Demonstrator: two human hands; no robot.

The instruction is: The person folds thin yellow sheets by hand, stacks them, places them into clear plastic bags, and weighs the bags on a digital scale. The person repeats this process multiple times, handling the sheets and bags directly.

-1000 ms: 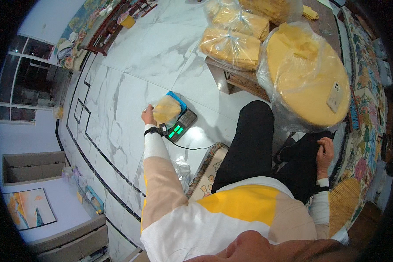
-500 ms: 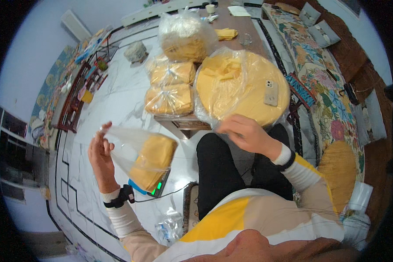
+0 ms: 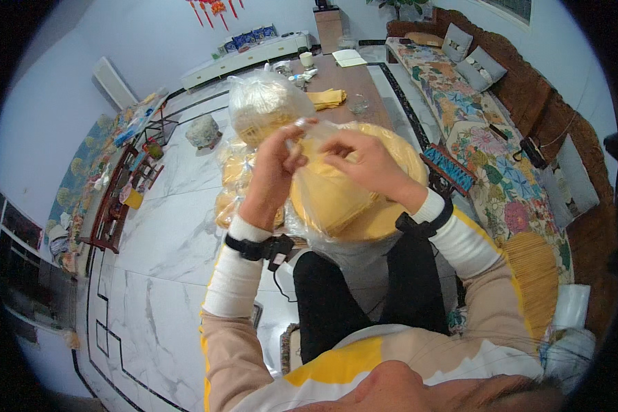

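Both hands are raised over the table, at the mouth of a clear plastic bag (image 3: 332,199) filled with folded yellow sheets. My left hand (image 3: 276,165) pinches the bag's gathered top, its fingers bent and partly hidden. Across from it, my right hand (image 3: 367,159) is closed on the other side of the bag's neck. The bag hangs in front of a large round stack of thin yellow sheets (image 3: 406,161), covering much of it. Left of the stack, filled bags of yellow sheets (image 3: 239,168) lie partly behind my left hand, with a bigger bulging bag (image 3: 264,103) beyond them.
Further along the brown table (image 3: 364,79) lie folded yellow sheets (image 3: 327,99), a glass dish (image 3: 358,104) and an open notebook (image 3: 349,58). A flowered sofa (image 3: 453,103) runs along the right. A stone-like stool (image 3: 203,132) stands on the marble floor at left.
My left hand has brought the filled bag up from the scale by the floor at left to above the table. My right hand has risen to meet it at the bag's mouth.
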